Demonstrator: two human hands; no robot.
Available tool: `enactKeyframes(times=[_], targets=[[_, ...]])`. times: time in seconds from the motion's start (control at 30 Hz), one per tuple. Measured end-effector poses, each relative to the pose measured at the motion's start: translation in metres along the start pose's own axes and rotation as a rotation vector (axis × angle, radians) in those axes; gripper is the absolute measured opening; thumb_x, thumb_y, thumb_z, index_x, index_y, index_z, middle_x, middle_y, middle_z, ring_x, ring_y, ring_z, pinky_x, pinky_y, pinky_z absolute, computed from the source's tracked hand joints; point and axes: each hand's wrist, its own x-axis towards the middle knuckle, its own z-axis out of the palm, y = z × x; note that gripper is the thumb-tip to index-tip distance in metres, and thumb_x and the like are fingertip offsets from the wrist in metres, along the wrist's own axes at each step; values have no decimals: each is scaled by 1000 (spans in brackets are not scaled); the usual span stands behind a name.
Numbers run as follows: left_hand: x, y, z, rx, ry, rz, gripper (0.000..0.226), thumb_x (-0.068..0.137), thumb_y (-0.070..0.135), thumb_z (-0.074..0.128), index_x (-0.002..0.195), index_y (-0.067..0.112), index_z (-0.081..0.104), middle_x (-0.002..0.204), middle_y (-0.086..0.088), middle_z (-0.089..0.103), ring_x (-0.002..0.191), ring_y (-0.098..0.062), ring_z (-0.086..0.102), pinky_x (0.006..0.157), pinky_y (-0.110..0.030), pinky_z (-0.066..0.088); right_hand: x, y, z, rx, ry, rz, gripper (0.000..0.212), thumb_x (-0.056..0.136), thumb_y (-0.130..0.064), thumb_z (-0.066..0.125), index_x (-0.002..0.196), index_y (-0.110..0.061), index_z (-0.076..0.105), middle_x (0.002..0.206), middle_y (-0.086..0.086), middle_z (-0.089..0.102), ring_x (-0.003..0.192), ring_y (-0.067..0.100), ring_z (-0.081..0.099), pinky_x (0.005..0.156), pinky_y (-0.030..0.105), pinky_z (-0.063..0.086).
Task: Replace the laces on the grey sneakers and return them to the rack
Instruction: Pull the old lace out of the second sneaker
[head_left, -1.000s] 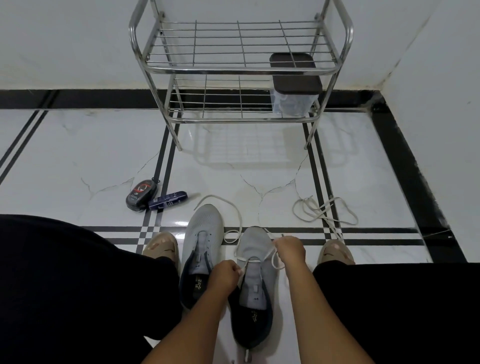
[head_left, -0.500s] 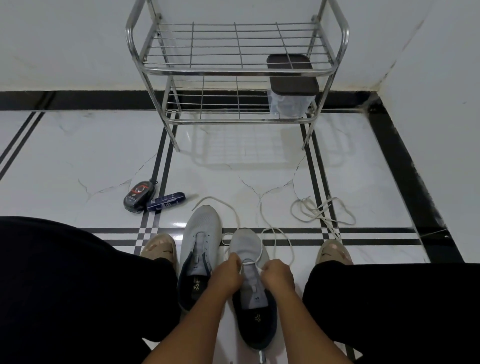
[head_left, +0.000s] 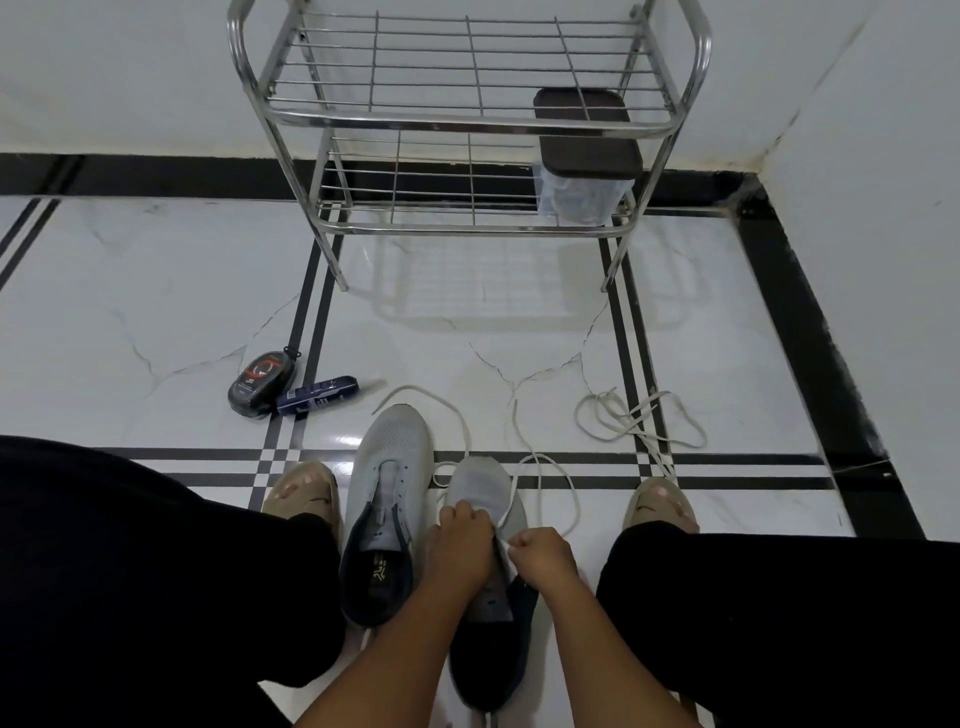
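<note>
Since my right hand (head_left: 545, 553) came back in from 1 o'clock, both hands pinch the lace (head_left: 550, 470) at the right sneaker (head_left: 480, 486); left hand (head_left: 462, 535) steadies it. Lacing barely begun; left sneaker (head_left: 397, 452) unlaced at 11, rack (head_left: 467, 122) at 12.

A home corner: glossy marble-look floor (head_left: 156, 291) with black border strips, plain white walls (head_left: 130, 78), a steel shoe rack (head_left: 467, 122) against them.

One head-worn wide-angle view looks steeply down and forward from above the person's knees. Hands (head_left: 498, 545) and sneakers (head_left: 389, 488) sit close below; the rack (head_left: 467, 119) stands farther off against the wall.
</note>
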Motion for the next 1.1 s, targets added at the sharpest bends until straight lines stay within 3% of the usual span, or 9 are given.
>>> enactKeyframes(times=[0.13,0.27,0.33,0.43,0.67,0.87,1.0,1.03,1.1], targets=[[5,-7,-7,-103,-4,2,29,92,25,45,111,8,60,120,-13,51,113,-29,46,94,-35,39,1,5,1,32,-23,6,22,84,-16,52,86,-20,73,96,4,69,97,26,63,73,23,45],[7,-18,-12,-446,-53,-86,29,85,36,55,68,12,61,79,-7,63,79,-20,58,61,-25,38,6,4,0,19,-31,-26,31,87,-23,57,56,-24,56,77,1,60,82,21,59,69,24,41],[6,-17,-9,-346,-8,-86,23,87,40,54,82,19,64,92,-2,63,90,-21,61,69,-28,47,5,2,-1,6,-16,-28,35,87,-19,54,53,-25,50,78,2,59,79,19,55,67,22,39],[3,-14,-3,-191,67,-74,21,92,30,51,103,24,68,111,-3,57,103,-22,58,82,-32,51,5,0,0,-3,-16,-42,23,85,-14,52,67,-26,61,95,7,69,86,21,61,67,22,41],[8,-18,-7,-316,50,-137,25,94,26,49,105,15,69,113,-7,56,102,-24,60,85,-36,51,5,2,1,9,-7,-55,24,86,-13,52,95,-19,74,105,7,70,99,24,64,72,22,44],[-5,-7,3,13,50,-132,26,94,24,46,100,12,69,112,-6,56,103,-23,58,81,-34,51,3,3,2,24,-42,-115,27,87,-14,57,108,-17,73,113,6,70,106,22,63,81,20,46],[1,-6,-11,-338,-111,-230,24,93,22,49,102,10,68,108,-9,64,100,-26,62,88,-34,51,1,7,1,22,-30,-96,26,87,-12,57,106,-15,74,112,7,70,106,23,63,80,20,46],[3,-10,-18,-557,-197,-239,20,93,16,49,95,7,67,99,-10,65,91,-25,62,86,-36,51,1,8,-1,19,-22,-83,26,87,-13,56,106,-14,74,111,7,70,105,24,63,81,21,47],[-3,-18,-31,-1281,-204,-402,22,86,12,48,66,14,56,70,-5,54,64,-17,51,63,-32,47,3,10,-5,33,5,-46,26,87,-14,54,105,-13,73,111,8,70,104,25,63,80,22,48]])
